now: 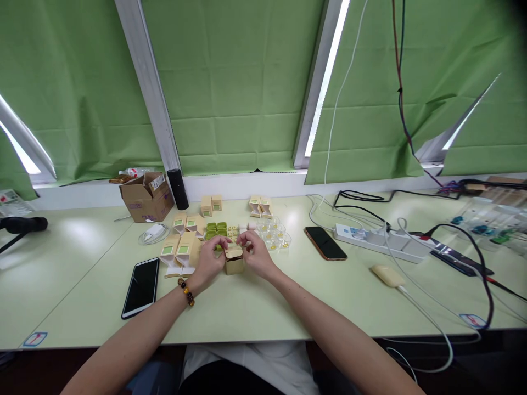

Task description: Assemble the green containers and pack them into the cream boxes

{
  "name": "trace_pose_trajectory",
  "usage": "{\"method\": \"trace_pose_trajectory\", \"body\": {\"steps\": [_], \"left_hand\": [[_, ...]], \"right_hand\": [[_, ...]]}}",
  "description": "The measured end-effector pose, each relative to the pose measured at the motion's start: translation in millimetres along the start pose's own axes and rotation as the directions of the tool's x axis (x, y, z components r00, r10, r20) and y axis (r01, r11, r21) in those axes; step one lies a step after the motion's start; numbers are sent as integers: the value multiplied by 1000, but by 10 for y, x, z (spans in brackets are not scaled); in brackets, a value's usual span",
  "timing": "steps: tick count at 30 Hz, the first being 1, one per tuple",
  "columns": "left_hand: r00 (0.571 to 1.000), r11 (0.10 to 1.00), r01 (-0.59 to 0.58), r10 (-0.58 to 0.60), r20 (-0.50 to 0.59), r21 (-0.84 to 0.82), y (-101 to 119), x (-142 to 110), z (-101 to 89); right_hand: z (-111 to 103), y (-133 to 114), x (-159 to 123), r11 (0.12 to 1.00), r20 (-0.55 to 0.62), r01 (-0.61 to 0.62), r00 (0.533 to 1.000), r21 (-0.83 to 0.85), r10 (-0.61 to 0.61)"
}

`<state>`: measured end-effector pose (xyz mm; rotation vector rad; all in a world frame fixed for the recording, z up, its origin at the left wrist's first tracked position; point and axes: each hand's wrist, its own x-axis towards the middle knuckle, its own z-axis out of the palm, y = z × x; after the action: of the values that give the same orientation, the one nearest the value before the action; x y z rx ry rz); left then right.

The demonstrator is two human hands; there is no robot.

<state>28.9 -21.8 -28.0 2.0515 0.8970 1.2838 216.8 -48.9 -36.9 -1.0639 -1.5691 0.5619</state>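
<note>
Over at the table [288,312], left hand [214,258] and right hand [257,254] pinch a small brown box [234,267] by its raised lid [234,252] — it stands in front of green containers [216,227], a phone [140,287] lying leftward.

On the worktop [272,315], a single carton [234,267] stands front of centre. Other cartons [188,247] stand to its left, and left of them, nearer the front edge, lies a smartphone [140,288]. Behind the single carton sit square tubs [216,226], with cups [273,235] to their right. At the back left stands a cardboard box [146,203], a cylinder [177,189] just right of it, a charger [155,231] before it. Rightward, a second phone [325,243] lies beside a power strip [373,241].
</note>
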Motion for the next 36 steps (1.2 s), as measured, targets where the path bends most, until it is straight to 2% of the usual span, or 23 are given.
{"method": "trace_pose_trajectory", "body": {"steps": [6, 11, 13, 16, 18, 21, 28, 31, 36], "left_hand": [[1000, 1000, -20, 20, 5, 17, -18, 0, -2], [986, 977, -167, 169, -7, 133, 11, 23, -119], [963, 932, -266, 269, 20, 245, 45, 40, -198], [901, 824, -435, 399, 173, 363, 93, 57, -296], [856, 765, -516, 443, 268, 386, 108, 54, -328], [809, 706, -586, 485, 332, 398, 102, 38, -333], [778, 661, -629, 531, 336, 409, 62, 23, -316], [776, 657, -631, 534, 337, 412, 62, 18, -319], [800, 680, -598, 473, 370, 423, 51, 2, -330]], "right_hand": [[-131, -126, -10, 973, 50, 229, 972, -7, -228], [-167, -90, -18, 935, 94, 337, 940, -113, -328], [-170, -64, -16, 920, 95, 366, 930, -140, -355], [-175, -43, -12, 891, 99, 418, 908, -175, -406], [-176, -45, -11, 872, 103, 450, 893, -191, -439], [-172, -57, -15, 848, 113, 491, 871, -199, -478], [-155, -49, -24, 800, 130, 562, 827, -211, -547], [-166, -57, -24, 800, 160, 554, 833, -232, -530], [-198, -81, -24, 809, 244, 524, 849, -266, -469]]}}
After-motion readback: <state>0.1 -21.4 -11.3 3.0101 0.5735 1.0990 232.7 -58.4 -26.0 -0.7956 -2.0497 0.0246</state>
